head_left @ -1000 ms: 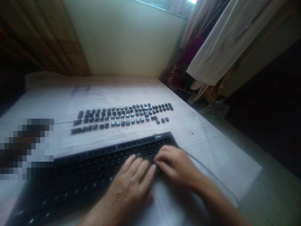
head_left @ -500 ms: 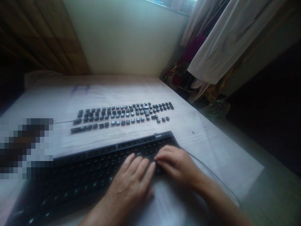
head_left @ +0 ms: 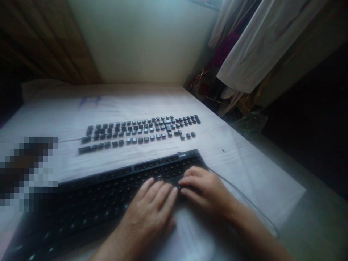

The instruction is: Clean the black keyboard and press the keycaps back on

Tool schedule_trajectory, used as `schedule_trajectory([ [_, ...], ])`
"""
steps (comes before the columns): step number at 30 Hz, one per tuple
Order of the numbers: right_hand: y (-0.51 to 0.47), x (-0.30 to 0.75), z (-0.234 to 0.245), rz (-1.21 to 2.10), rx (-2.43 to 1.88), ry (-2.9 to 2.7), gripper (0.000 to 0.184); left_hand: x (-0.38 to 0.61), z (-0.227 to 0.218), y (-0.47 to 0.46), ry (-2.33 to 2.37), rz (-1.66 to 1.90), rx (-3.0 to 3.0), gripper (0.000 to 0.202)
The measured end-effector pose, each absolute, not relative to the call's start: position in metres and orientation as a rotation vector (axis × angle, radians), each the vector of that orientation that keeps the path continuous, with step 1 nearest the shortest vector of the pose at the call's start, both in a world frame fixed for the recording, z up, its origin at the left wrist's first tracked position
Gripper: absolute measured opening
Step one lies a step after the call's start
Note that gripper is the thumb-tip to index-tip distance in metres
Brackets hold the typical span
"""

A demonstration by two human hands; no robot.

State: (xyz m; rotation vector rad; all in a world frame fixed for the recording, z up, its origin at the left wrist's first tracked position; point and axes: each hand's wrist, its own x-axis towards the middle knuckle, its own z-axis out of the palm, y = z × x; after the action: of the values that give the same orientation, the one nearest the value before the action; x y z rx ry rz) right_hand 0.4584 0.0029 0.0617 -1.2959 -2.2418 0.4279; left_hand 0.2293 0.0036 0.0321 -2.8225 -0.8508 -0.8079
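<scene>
A black keyboard [head_left: 106,192] lies at a slant on the table in front of me, many of its keycaps off. My left hand [head_left: 152,203] rests palm down over its near right part, fingers stretched out. Just right of it, my right hand [head_left: 203,188] is bent over the number-pad side, its thumb and fingertips brought together at the keys. What those fingertips hold, if anything, is too small and blurred to see. Beyond the keyboard, loose black keycaps [head_left: 140,140] are laid out in rows.
The keyboard cable [head_left: 244,197] runs along the right side of the white table [head_left: 228,170]. A tiny dark piece [head_left: 223,150] lies there too. Hanging clothes [head_left: 252,54] are beyond the right edge. A pixelated patch covers part of the left side.
The view has shifted slightly. Both hands keep almost the same place on the keyboard, with only a slight movement of the right fingers. The rows of keycaps look unchanged.
</scene>
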Motion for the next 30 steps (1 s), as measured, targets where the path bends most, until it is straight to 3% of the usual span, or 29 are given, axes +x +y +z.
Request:
schedule_trajectory([
  [12, 0.002, 0.458, 0.061, 0.095, -1.216, -2.387, 0.017, 0.229, 0.033, 0.004, -0.855, -0.811, -2.828, 0.037],
  [30, -0.009, 0.46, 0.056, 0.139, -1.185, -2.288, 0.026, 0.231, 0.032, 0.004, -0.861, -0.765, -2.812, 0.034],
])
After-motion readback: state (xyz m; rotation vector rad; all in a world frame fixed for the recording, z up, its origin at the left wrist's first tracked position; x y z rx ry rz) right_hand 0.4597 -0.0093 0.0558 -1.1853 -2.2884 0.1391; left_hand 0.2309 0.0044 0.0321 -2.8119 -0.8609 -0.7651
